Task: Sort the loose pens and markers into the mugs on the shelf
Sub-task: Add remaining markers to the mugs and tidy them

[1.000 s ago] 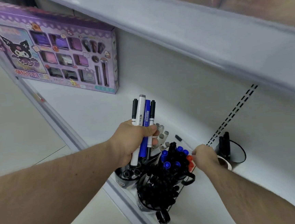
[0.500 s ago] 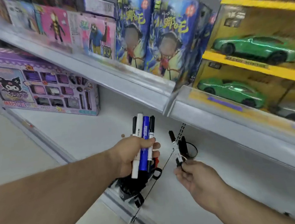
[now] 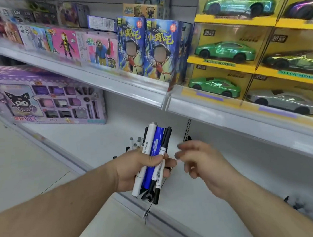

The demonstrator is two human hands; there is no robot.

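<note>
Shelf: white shelf (image 3: 89, 141) carrying the task's things, below a row of toy boxes.
Mugs: mostly hidden behind the hands near the shelf's front edge; only some pen tips (image 3: 136, 142) show.
Progress: judged mid-way; a bundle is not yet sorted.
Left hand (image 3: 135, 169): clasps the bundle of markers (image 3: 155, 150) above the front edge.
Bundle axis: near upright, tips leaning up and slightly right.
Right hand (image 3: 199, 160): just beside the bundle, fingers loosely curled, apparently holding nothing.

The thin black-capped marker (image 3: 159, 172) that the right hand (image 3: 199, 160) was pinching half a second ago now sits in the left hand's (image 3: 135, 169) bundle. The right hand, fingers loosely curled, holds nothing just right of it.
</note>
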